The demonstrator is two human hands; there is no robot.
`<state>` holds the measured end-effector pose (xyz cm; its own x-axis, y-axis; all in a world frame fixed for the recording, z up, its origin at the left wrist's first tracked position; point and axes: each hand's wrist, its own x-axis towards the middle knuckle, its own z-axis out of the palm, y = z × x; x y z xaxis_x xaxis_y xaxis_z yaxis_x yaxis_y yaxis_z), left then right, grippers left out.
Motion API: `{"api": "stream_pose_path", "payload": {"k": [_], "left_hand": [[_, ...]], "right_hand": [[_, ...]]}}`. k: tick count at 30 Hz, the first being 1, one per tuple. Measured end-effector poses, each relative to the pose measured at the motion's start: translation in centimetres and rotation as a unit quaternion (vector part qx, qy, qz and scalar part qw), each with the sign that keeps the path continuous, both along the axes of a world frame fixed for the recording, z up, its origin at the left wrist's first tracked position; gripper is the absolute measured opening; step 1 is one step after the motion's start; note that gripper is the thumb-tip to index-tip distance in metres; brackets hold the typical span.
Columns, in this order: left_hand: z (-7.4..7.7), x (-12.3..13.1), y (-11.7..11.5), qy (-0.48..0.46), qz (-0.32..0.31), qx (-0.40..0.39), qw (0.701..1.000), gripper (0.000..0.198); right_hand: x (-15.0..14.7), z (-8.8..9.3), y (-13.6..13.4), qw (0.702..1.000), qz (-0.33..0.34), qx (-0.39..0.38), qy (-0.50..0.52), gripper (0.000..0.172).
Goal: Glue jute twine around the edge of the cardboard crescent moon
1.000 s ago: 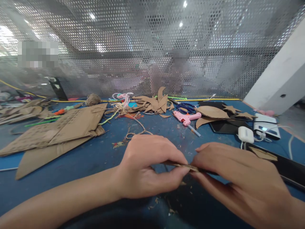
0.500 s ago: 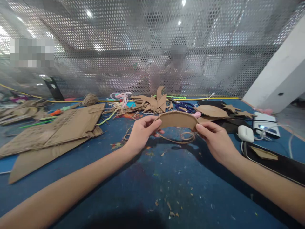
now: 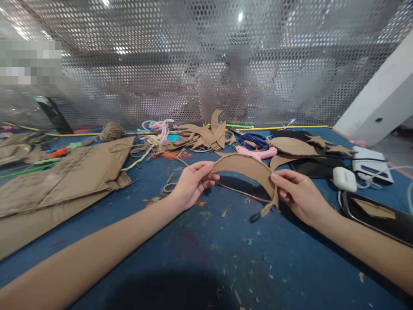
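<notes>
Between my hands is a curved, crescent-shaped piece of cardboard (image 3: 242, 165), held just above the blue table. My left hand (image 3: 193, 183) pinches its left tip between thumb and fingers. At the other end, my right hand (image 3: 298, 193) grips the right tip the same way. Twine (image 3: 243, 193) hangs below the cardboard and runs across to a knotted bit near my right fingers. Just behind the crescent lies a pink glue gun (image 3: 257, 152), partly covered by it. A small dark loop (image 3: 254, 217) rests on the table beneath the knot.
Folded cardboard sheets (image 3: 67, 176) cover the left side, with a twine ball (image 3: 111, 131) behind. Cut cardboard shapes (image 3: 206, 135) are heaped at the back. On the right are blue-handled scissors (image 3: 253, 140), a white earbud case (image 3: 344, 179), a white device (image 3: 371, 165) and a phone (image 3: 380, 215).
The crescent's right end has tipped down and moved right with my right hand, showing more of its arc and the knotted twine. The pink glue gun shows more; the view has shifted slightly.
</notes>
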<state>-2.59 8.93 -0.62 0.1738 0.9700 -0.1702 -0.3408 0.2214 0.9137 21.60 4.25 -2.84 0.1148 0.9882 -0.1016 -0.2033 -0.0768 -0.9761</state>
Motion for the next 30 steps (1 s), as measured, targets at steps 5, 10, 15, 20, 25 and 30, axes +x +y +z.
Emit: {"api": "stream_pose_path", "payload": {"k": [5, 10, 15, 20, 25, 30], "left_hand": [[0.01, -0.29, 0.46, -0.067, 0.036, -0.022, 0.997, 0.015], [0.14, -0.49, 0.46, -0.120, 0.051, -0.042, 0.991, 0.024], [0.12, -0.64, 0.53, -0.160, 0.054, -0.048, 0.984, 0.020], [0.12, -0.67, 0.53, -0.172, 0.063, -0.048, 0.982, 0.020], [0.18, -0.74, 0.57, -0.188, 0.038, -0.038, 0.981, 0.021], [-0.33, -0.71, 0.49, -0.175, -0.040, -0.021, 0.984, 0.017]], "right_hand": [[-0.20, 0.21, -0.16, 1.000, -0.006, -0.018, 0.011, 0.032], [-0.41, 0.16, -0.21, 0.999, -0.010, -0.033, 0.009, 0.035], [-0.17, 0.17, -0.44, 0.999, 0.012, -0.045, -0.003, 0.034], [-0.32, 0.12, -0.53, 0.999, 0.023, -0.026, -0.005, 0.032], [-0.43, -0.41, -0.52, 1.000, 0.015, 0.012, -0.011, 0.028], [-0.15, -0.53, -0.32, 0.999, -0.039, 0.015, -0.014, 0.032]]}}
